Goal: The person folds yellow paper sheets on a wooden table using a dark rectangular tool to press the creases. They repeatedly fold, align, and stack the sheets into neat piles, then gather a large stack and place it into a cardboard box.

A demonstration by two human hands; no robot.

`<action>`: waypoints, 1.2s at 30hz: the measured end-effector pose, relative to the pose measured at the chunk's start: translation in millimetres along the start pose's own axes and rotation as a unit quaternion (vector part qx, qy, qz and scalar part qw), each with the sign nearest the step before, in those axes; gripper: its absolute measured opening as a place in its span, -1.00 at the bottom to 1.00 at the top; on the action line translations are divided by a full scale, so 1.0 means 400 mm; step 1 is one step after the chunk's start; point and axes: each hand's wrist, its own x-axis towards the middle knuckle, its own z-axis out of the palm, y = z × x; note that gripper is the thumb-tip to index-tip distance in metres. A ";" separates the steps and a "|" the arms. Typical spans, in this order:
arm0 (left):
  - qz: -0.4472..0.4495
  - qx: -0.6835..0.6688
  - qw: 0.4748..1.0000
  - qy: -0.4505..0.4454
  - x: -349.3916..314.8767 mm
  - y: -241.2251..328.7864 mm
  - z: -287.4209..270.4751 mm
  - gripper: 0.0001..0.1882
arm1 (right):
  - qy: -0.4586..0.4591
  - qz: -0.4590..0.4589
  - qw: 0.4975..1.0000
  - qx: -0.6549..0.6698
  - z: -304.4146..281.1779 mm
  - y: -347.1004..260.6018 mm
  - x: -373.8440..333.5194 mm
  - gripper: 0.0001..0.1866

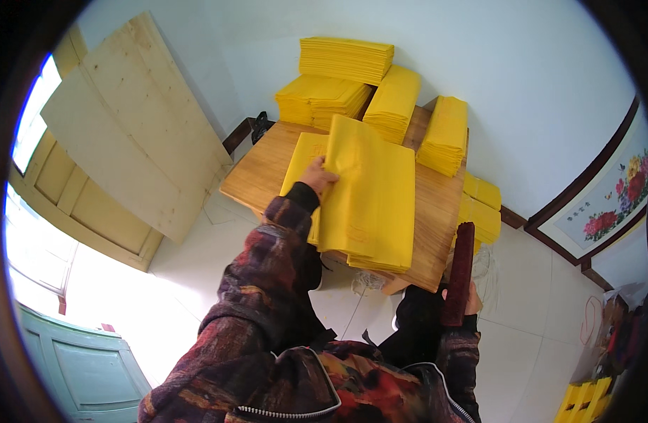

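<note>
On the wooden table in front of me lies a thick stack of yellow paper (384, 204), with faint reddish marks on its sheets. My left hand (318, 178) grips the left edge of the upper sheets, which are lifted and bent over to the right. Beneath them, to the left, more yellow paper (306, 151) shows. Low at the right, beside the table's near corner, my right hand (473, 299) holds a long dark red bar (458, 275) upright. The bar covers most of that hand's fingers.
Several folded yellow paper stacks (346, 60) stand at the back of the wooden table (257, 166). Yellow bundles (481, 211) sit beyond its right side. A plywood board (137, 120) leans at the left near a doorway. A framed flower picture (606, 190) stands at the right wall.
</note>
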 end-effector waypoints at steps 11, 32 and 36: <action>-0.038 -0.030 0.999 0.009 0.029 0.002 -0.255 -0.46 | -0.009 0.045 0.999 -0.008 0.021 -0.004 0.008 -0.62; 0.030 0.166 0.985 0.031 0.094 -0.042 -0.299 -0.29 | -0.067 -0.040 0.986 -0.144 -0.021 0.030 0.065 -0.59; 0.063 0.167 0.983 0.035 0.111 -0.062 -0.294 -0.29 | -0.093 -0.075 0.986 -0.119 0.059 -0.019 0.093 -0.71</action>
